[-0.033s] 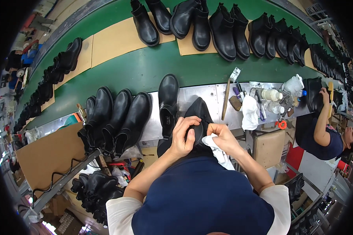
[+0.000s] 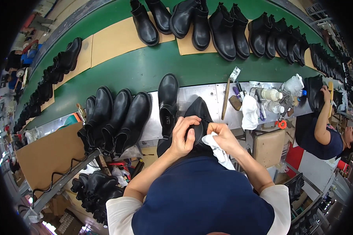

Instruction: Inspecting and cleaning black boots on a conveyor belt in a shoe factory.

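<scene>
In front of my body a black boot point(image 2: 196, 111) is tilted on its side, its toe pointing away from me. My left hand point(image 2: 182, 138) curls round the boot's edge from the left, fingers bent over it. Pressed close to the boot's other side, my right hand point(image 2: 222, 138) pinches a white cloth point(image 2: 219, 153) that hangs down toward my shirt. Part of the boot is hidden under my hands. Just left of it another black ankle boot point(image 2: 168, 92) lies with its opening toward me.
Several black boots point(image 2: 123, 117) stand at the left, above a cardboard sheet point(image 2: 49, 154). On the right of the metal bench edge lie a wooden stick point(image 2: 226, 99), a white rag point(image 2: 250, 112) and bottles point(image 2: 271, 94). Boots line the green belt point(image 2: 117, 72). A co-worker point(image 2: 321, 133) works at far right.
</scene>
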The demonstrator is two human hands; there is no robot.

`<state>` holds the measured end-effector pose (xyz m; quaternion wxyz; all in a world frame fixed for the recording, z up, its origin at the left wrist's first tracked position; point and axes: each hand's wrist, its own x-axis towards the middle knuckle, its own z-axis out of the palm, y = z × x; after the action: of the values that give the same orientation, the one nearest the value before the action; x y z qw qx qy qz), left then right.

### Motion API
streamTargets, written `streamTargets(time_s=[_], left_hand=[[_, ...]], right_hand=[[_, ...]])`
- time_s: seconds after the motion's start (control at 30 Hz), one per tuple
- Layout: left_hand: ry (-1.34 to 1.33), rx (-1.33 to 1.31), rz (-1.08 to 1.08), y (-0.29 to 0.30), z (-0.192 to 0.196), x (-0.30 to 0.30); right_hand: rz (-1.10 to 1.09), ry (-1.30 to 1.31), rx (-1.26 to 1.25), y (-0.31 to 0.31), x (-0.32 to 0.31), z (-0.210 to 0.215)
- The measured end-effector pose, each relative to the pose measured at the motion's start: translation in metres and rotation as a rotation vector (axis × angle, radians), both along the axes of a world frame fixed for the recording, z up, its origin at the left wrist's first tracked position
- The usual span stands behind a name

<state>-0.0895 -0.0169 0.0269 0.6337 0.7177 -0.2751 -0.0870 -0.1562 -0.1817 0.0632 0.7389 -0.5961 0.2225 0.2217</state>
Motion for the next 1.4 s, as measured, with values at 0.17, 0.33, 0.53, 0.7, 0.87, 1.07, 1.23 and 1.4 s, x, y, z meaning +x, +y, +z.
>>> streamTargets(time_s=[0.17, 0.33, 0.53, 0.7, 0.87, 1.07, 1.23, 1.4], left_hand=[[-0.018, 0.017, -0.005, 0.0, 0.0, 0.001], [-0.012, 0.009, 0.004, -0.001, 0.003, 0.001], [-0.018, 0.01, -0.002, -0.001, 0.0, 0.001], [-0.011, 0.011, 0.0, 0.0, 0.0, 0.0], [-0.009, 0.01, 0.002, -0.002, 0.003, 0.001], [-0.014, 0.018, 0.002, -0.001, 0.001, 0.001], [-0.016, 0.005, 0.007, -0.001, 0.003, 0.002], [-0.023, 0.021, -0.002, 0.0, 0.001, 0.001]], right_hand=[[-0.137, 0.114, 0.041, 0.001, 0.005, -0.002], [-0.098, 0.024, 0.02, -0.001, 0.004, -0.009], [-0.215, 0.135, 0.106, 0.002, -0.001, -0.004], [0.117, -0.003, -0.123, 0.003, -0.001, 0.01], [0.077, -0.043, -0.213, 0.005, -0.003, 0.002], [0.135, -0.084, -0.286, 0.006, -0.001, 0.012], [0.06, -0.096, -0.347, 0.008, -0.002, 0.006], [0.195, -0.109, -0.296, 0.005, 0.003, 0.017]])
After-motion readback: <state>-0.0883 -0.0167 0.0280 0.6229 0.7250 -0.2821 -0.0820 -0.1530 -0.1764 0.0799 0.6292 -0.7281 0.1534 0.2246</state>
